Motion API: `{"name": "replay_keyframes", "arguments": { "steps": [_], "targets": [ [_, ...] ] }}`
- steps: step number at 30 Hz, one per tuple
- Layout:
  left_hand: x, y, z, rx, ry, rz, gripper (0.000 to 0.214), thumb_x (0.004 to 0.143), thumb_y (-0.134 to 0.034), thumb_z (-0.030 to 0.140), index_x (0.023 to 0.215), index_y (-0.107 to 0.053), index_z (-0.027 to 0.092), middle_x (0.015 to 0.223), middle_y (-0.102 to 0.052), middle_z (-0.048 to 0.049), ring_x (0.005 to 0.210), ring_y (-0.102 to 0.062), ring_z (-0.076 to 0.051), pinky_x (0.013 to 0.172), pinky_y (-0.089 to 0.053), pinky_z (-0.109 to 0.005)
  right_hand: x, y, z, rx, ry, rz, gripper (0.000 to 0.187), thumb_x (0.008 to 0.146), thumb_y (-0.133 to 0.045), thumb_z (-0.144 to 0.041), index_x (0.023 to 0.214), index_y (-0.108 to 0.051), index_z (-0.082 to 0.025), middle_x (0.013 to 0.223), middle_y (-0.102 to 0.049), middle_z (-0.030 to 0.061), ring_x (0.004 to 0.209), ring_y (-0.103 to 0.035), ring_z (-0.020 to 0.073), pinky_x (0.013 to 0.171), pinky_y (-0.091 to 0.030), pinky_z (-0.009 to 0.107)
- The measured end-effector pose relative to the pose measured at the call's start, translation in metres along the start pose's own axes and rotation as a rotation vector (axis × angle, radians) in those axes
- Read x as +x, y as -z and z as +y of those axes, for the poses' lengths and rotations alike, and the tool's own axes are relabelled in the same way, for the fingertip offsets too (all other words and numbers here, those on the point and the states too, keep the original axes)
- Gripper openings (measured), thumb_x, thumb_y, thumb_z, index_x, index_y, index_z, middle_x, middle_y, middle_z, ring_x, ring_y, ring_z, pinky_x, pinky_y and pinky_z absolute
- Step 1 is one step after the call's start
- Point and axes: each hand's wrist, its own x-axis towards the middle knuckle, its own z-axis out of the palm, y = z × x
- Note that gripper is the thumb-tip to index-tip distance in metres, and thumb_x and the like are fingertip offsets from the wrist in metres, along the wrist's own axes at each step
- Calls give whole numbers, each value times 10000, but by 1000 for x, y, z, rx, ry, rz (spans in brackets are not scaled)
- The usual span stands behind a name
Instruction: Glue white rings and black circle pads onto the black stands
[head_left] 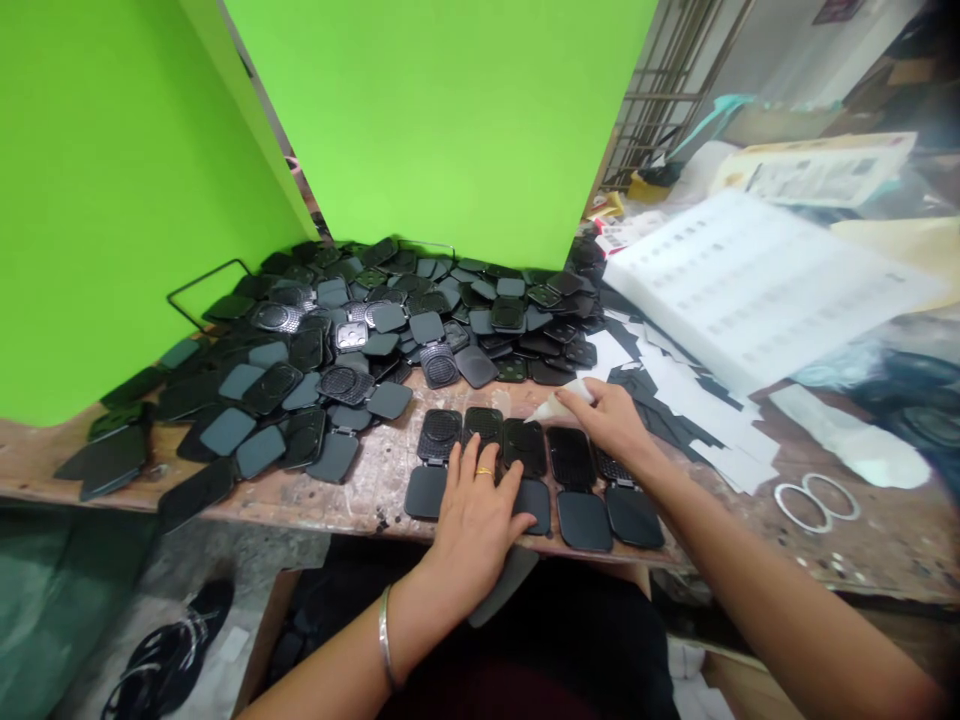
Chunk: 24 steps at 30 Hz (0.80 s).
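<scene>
Pinched between the thumb and fingers of the right hand was a small white piece, held just above the far end of a row of black hinged cases laid open side by side at the near edge of the wooden table. Flat and with its fingers spread, the left hand pressed down on the middle cases of that row, gripping nothing; a gold ring sat on one finger and a bangle on the wrist. Far and left of the row lay a big heap of the same black cases, reaching back to two green boards. Right of the hands, white sheets and dark cut pieces lay spread, and two white rings rested on the table farther right.
</scene>
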Motion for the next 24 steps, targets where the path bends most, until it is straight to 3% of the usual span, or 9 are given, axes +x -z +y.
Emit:
{"name": "replay_keyframes", "arguments": {
  "steps": [5,9,14,18,24],
  "targets": [
    [1,1,1,3,-3,-3,604,779,-764,418,1301,-594,165,1363,-532,-209,1388,-362,-412,1126,-304,-610,5,-3,-7,-131,53,-26,366,787,-470,-521,613,-499,-200,599,-532,21,597,-463,160,577,-318,284],
    [0,1,0,16,-4,-3,607,779,-759,438,1298,-597,167,1341,-548,-196,1372,-385,-408,1129,-297,-603,0,7,-14,-286,138,-12,357,799,-486,-480,568,-398,-222,560,-483,10,557,-423,146,561,-283,283],
    [0,-1,0,8,-9,-11,609,784,-754,436,1304,-592,161,1333,-551,-201,1366,-393,-409,1127,-299,-601,-14,19,-22,-285,141,-106,305,801,-509,-425,589,-489,-206,565,-542,19,546,-459,149,547,-292,282],
    [0,-2,0,3,-14,-5,607,785,-757,426,1303,-590,157,1333,-550,-204,1362,-400,-406,1120,-311,-601,-21,9,-33,-216,181,-192,330,830,-496,-412,584,-528,-194,590,-588,33,562,-493,155,548,-309,281],
    [-1,-1,1,11,-17,-7,616,782,-754,450,1299,-591,159,1317,-568,-200,1351,-422,-402,1107,-334,-601,-4,-15,-42,-325,275,-78,284,837,-496,-388,619,-453,-211,676,-595,56,622,-497,170,596,-309,290]
  ]
}}
